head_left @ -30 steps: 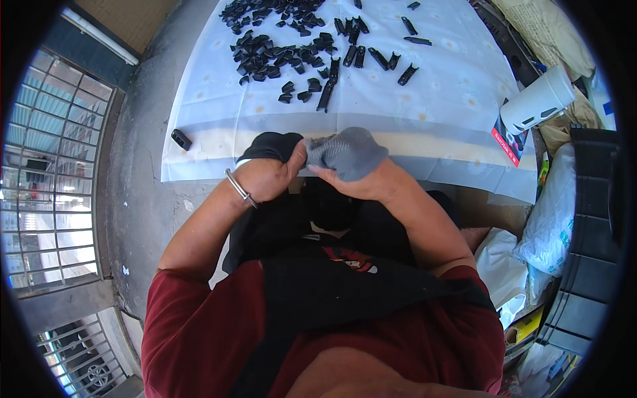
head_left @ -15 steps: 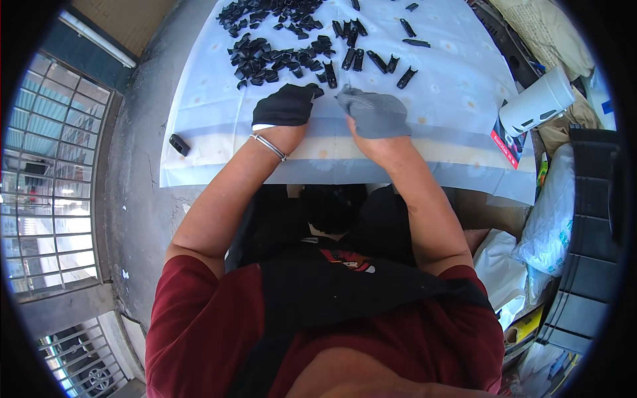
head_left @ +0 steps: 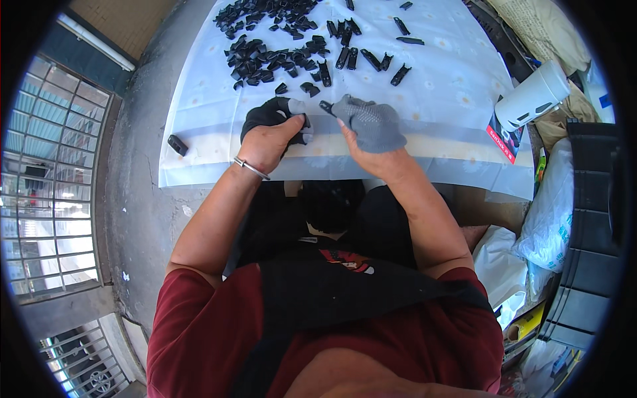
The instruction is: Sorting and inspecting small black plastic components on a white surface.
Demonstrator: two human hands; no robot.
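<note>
From R hand (head_left: 373, 125) juts short, slim blk pc (head_left: 326, 107).

The left hand (head_left: 272, 129), in a black glove, is curled with its thumb toward the fingers; whether it grips anything is unclear. Beside it, the right hand (head_left: 373, 125), gloved in grey, pinches a black clip (head_left: 326, 107). Black pieces (head_left: 249, 60) lie on the bench (head_left: 219, 149) beyond the left hand; a white cup (head_left: 534, 96) lies tilted well right of the right hand.
</note>
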